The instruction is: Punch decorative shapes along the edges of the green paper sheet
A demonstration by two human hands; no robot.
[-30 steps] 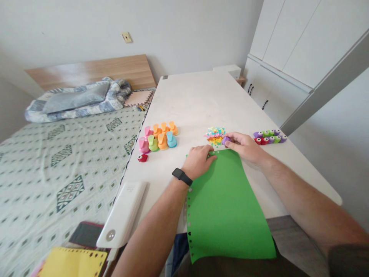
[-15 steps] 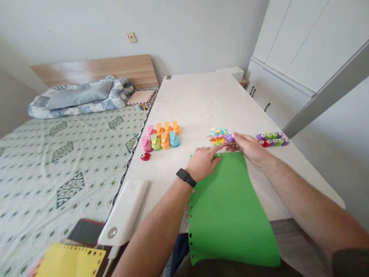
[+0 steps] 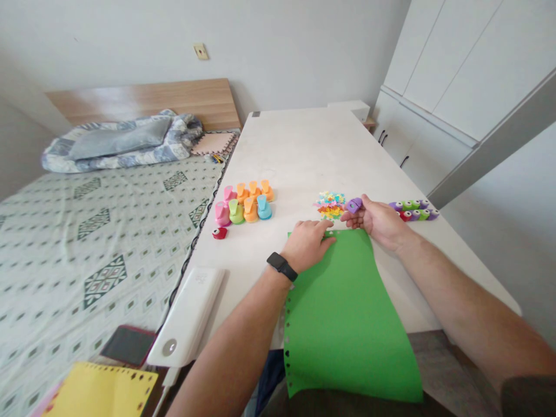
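In the head view my right hand [image 3: 377, 223] pinches a small purple craft punch [image 3: 354, 205] between thumb and fingers, tilted and apart from the paper's top edge. My left hand [image 3: 306, 243], with a black watch at the wrist, holds a long green sheet of paper [image 3: 347, 307] by its upper left corner. Its thumb lies on the sheet, and its fingers reach past the top edge. Small holes run down the sheet's left edge, and some show along the top. Just beyond the hands is a pile of colourful paper cut-outs [image 3: 330, 204].
Larger pink, orange, green and blue punches [image 3: 243, 209] stand at left, a red one [image 3: 219, 233] near them. Small punches [image 3: 417, 205] line up at right. A white power bank [image 3: 191, 315], a phone [image 3: 129, 345] and punched yellow paper [image 3: 104, 391] lie lower left.
My right hand has drawn the purple punch slightly right, away from my left fingers, and turned it. My left forefinger has pulled back a little; the green sheet stays in place.
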